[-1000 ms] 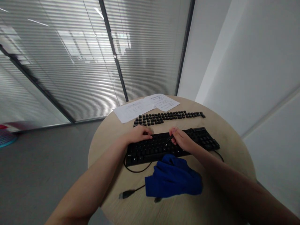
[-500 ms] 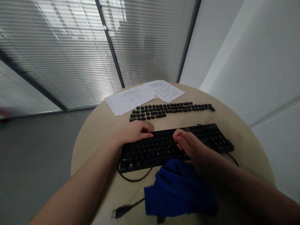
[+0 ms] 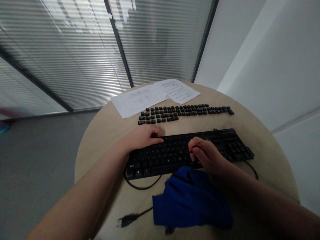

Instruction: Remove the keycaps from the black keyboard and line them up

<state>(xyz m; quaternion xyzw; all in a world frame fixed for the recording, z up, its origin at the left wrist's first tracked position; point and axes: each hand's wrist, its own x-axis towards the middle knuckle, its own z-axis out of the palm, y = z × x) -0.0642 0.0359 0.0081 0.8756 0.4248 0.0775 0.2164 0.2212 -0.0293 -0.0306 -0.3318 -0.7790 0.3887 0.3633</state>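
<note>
A black computer keyboard [image 3: 160,155] lies across the round table in front of me. My left hand [image 3: 147,136] grips its far left edge, with the thumb on top and the fingers curled at the back. Over the middle of the keys is my right hand [image 3: 203,151], its fingers pinched on a thin wire-like tool [image 3: 202,141] whose exact kind I cannot make out. Loose black keycaps [image 3: 172,113] stand in several rows behind the keyboard. A crumpled blue cloth [image 3: 190,200] sits at the near side, just below my right hand.
Printed paper sheets [image 3: 142,99] lie at the table's far edge. A USB plug [image 3: 127,220] on a black cable pokes out left of the cloth, and a cable loop [image 3: 142,188] hangs by the keyboard's near left corner. Beyond the table [image 3: 100,133] are blinds and a white wall.
The view has shifted slightly. My right hand has turned a little, so the thin wire-like tool in its fingers now shows. My left hand stays at the keyboard's far left edge.
</note>
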